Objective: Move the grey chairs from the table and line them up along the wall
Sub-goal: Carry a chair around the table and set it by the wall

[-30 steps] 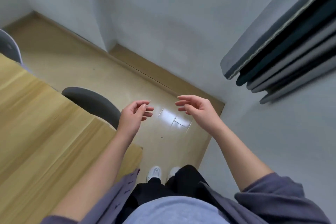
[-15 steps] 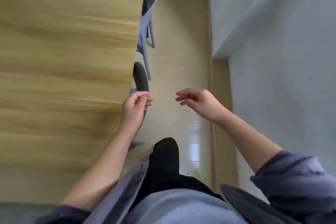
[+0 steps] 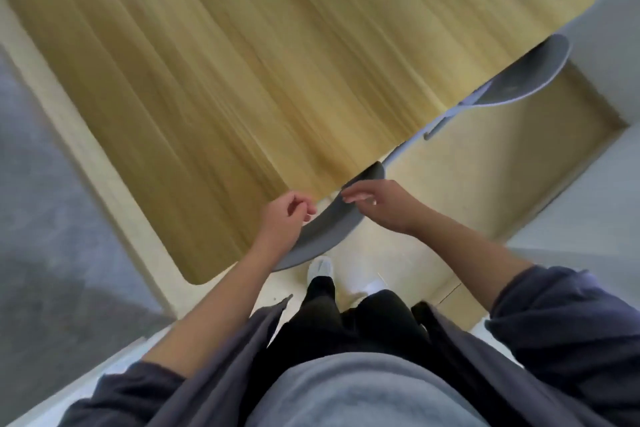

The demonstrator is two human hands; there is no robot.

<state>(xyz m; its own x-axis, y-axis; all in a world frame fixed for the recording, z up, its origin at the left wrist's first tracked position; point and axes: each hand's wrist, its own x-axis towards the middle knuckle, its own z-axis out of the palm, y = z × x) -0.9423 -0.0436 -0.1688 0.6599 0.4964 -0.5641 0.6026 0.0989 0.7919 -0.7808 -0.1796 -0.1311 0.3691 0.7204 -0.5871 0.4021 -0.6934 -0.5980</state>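
Observation:
A grey chair [image 3: 329,229] is tucked under the wooden table [image 3: 242,80], only its curved backrest showing right in front of me. My left hand [image 3: 285,218] hovers over the backrest's left part with fingers curled and holds nothing. My right hand [image 3: 379,204] hangs over its right part, fingers spread and empty. Whether either hand touches the backrest I cannot tell. A second grey chair [image 3: 523,76] sits tucked at the table's far right edge.
A white wall [image 3: 588,204] runs along the right, with a narrow strip of pale wood floor [image 3: 478,177] between it and the table. A grey floor area [image 3: 45,218] lies to the left. My white shoes [image 3: 320,267] stand just behind the near chair.
My view has swung round so the table fills the frame. Both hands, earlier raised over the floor, now hang over the near chair's backrest.

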